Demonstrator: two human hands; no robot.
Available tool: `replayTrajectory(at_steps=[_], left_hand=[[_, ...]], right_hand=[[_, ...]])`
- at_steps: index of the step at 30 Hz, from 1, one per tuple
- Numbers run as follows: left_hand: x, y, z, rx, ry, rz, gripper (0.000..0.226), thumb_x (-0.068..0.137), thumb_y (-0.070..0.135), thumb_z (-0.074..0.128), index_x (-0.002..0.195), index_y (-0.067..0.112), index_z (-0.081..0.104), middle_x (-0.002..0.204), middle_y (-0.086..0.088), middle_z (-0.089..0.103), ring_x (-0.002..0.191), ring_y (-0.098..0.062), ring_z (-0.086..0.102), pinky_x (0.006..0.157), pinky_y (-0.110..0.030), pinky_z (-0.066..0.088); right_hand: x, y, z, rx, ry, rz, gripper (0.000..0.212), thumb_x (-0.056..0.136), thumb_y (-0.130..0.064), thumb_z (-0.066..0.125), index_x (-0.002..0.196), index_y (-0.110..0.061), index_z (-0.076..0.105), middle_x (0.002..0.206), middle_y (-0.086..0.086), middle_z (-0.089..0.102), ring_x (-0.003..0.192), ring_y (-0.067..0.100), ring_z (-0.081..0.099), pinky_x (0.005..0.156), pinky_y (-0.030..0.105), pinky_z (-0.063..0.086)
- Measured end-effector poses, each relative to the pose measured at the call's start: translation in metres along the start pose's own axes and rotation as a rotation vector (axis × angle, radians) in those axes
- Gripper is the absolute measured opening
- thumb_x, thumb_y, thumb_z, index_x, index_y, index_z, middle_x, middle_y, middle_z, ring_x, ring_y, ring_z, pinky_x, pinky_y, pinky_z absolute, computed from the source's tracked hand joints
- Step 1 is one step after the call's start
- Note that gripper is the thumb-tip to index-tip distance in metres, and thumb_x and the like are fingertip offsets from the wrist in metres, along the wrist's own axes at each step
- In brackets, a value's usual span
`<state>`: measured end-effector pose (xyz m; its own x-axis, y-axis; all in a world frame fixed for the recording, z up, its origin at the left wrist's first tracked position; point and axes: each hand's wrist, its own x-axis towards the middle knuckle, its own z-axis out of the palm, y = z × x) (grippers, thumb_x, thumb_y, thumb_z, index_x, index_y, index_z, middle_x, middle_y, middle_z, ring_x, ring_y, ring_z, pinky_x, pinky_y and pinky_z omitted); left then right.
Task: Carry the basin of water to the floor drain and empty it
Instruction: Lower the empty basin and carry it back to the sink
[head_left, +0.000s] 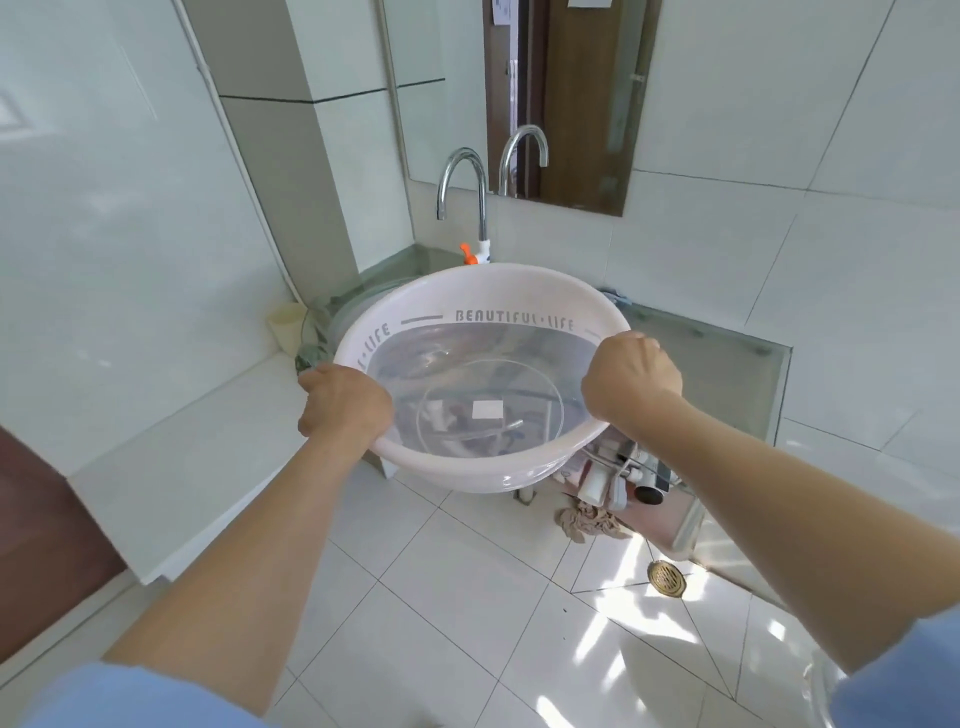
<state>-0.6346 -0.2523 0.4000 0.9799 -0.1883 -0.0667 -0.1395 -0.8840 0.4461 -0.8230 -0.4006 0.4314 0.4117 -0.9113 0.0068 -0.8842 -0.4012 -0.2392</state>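
A person holds a pale translucent basin (483, 364) by its rolled rim with both bare hands, in front of a corner washstand. The left hand (344, 401) is closed over the rim on the near left side and the right hand (631, 376) is closed over it on the right; the backs of both hands face the camera, so the fingers curled beneath the rim are hidden. The basin holds clear water (483, 384) part-way up, and the words "BEAUTIFUL LIFE" run round the inner wall above the waterline. A white label sits on the basin's bottom, its print too small to read. Through the clear plastic, blurred shapes under the basin show but cannot be identified. A chrome faucet (465, 187) curves above the far rim, with an orange fitting at its base, and its reflection appears in the mirror (571, 104) behind. The brass floor drain (666, 578) lies on the tiled floor to the lower right, well apart from the basin, near a crumpled rag (587, 522). Blue sleeves are cut off at the bottom edge.
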Motion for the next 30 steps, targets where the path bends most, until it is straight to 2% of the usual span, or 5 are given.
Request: replayTrajectory(at_steps=[8, 14, 19, 24, 30], left_hand=[[0.084, -0.003, -0.008, -0.041, 0.059, 0.004, 0.051, 0.084, 0.012, 0.054, 0.126, -0.007, 0.031, 0.123, -0.020, 0.039, 0.101, -0.039, 0.056, 0.068, -0.036, 0.038], [0.146, -0.008, -0.013, -0.039, 0.075, 0.014, 0.048, 0.085, 0.012, 0.054, 0.124, -0.007, 0.033, 0.120, -0.020, 0.039, 0.096, -0.040, 0.058, 0.066, -0.038, 0.040], [0.189, -0.009, -0.010, -0.038, 0.048, 0.015, 0.047, 0.086, 0.011, 0.052, 0.124, -0.007, 0.032, 0.120, -0.022, 0.039, 0.096, -0.040, 0.059, 0.074, -0.042, 0.047], [0.218, -0.001, 0.000, -0.061, 0.028, 0.004, 0.047, 0.086, 0.009, 0.052, 0.125, -0.007, 0.031, 0.122, -0.022, 0.038, 0.099, -0.042, 0.057, 0.078, -0.044, 0.048], [0.243, 0.021, 0.018, -0.074, 0.019, -0.025, 0.051, 0.085, 0.010, 0.055, 0.127, -0.005, 0.031, 0.122, -0.021, 0.038, 0.099, -0.041, 0.057, 0.080, -0.045, 0.049]], right_hand=[[0.046, -0.070, 0.021, 0.096, 0.010, 0.033, 0.053, 0.083, -0.013, 0.055, 0.127, 0.004, 0.032, 0.123, 0.018, 0.047, 0.107, 0.031, 0.056, 0.070, 0.034, 0.041], [0.078, -0.120, 0.043, 0.076, -0.030, -0.003, 0.063, 0.086, -0.015, 0.054, 0.135, 0.006, 0.021, 0.131, 0.019, 0.041, 0.116, 0.031, 0.052, 0.085, 0.036, 0.046], [0.106, -0.156, 0.065, 0.076, -0.074, 0.038, 0.066, 0.084, -0.013, 0.056, 0.136, 0.005, 0.019, 0.130, 0.018, 0.042, 0.113, 0.031, 0.053, 0.083, 0.035, 0.046], [0.135, -0.172, 0.080, 0.049, -0.089, 0.047, 0.066, 0.084, -0.012, 0.055, 0.137, 0.004, 0.019, 0.129, 0.017, 0.043, 0.110, 0.029, 0.055, 0.068, 0.032, 0.039], [0.177, -0.174, 0.089, 0.015, -0.093, 0.034, 0.068, 0.085, -0.012, 0.052, 0.139, 0.005, 0.015, 0.130, 0.018, 0.042, 0.109, 0.029, 0.055, 0.069, 0.031, 0.041]])
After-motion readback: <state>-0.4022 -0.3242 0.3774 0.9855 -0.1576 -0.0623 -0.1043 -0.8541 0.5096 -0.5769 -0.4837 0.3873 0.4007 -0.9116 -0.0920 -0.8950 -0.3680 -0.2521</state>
